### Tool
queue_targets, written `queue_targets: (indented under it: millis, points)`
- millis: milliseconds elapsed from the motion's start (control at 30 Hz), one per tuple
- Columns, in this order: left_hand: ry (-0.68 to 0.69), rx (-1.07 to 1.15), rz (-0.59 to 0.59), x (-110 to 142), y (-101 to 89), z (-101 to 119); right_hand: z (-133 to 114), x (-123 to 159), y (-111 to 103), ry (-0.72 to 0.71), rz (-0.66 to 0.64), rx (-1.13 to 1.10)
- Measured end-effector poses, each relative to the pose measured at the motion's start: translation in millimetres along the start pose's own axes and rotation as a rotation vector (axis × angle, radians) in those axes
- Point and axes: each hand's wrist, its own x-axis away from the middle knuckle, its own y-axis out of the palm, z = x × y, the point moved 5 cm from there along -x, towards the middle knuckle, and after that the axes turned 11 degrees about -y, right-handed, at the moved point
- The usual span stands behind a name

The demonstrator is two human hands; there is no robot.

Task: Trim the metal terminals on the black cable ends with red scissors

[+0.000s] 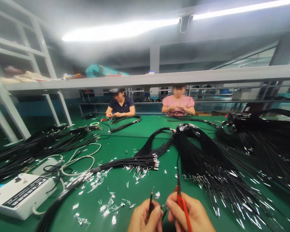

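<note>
At the bottom edge, my left hand (145, 217) is closed in a pinch on the end of a thin black wire (151, 199) that sticks up between thumb and fingers. Close beside it, my right hand (189, 214) is closed around a red-handled cutter (182, 203), whose dark tip points up. The two hands almost touch over the green table (125, 141). Just beyond them lies a bundle of black wires with metal ends (145, 159), and silver foil scraps (108, 206) are scattered to the left.
A large fan of black wires (222, 161) covers the right side. More black wire bundles (43, 141) lie at left, with a white control box (16, 193) and white cable (82, 158). Two people sit across the table, handling wires. A white shelf frame (145, 79) spans overhead.
</note>
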Motion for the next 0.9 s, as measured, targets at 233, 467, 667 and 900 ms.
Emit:
queue_targets:
  millis: [233,467,667,900]
  points:
    - [-0.1,0.113,-0.185,-2.6,3.0,-1.9,5.7,0.5,4.1,0.015,0.008,-0.137]
    - [-0.102,0.046,-0.174,-2.7,2.9,1.9,6.9,3.1,1.4,0.014,0.074,-0.089]
    - [-0.128,0.011,-0.186,-3.9,2.5,5.9,9.7,2.7,3.2,0.0,0.058,-0.117]
    - [-0.163,0.021,-0.223,-10.7,7.8,-2.2,15.7,2.4,1.5,-0.031,0.075,-0.075]
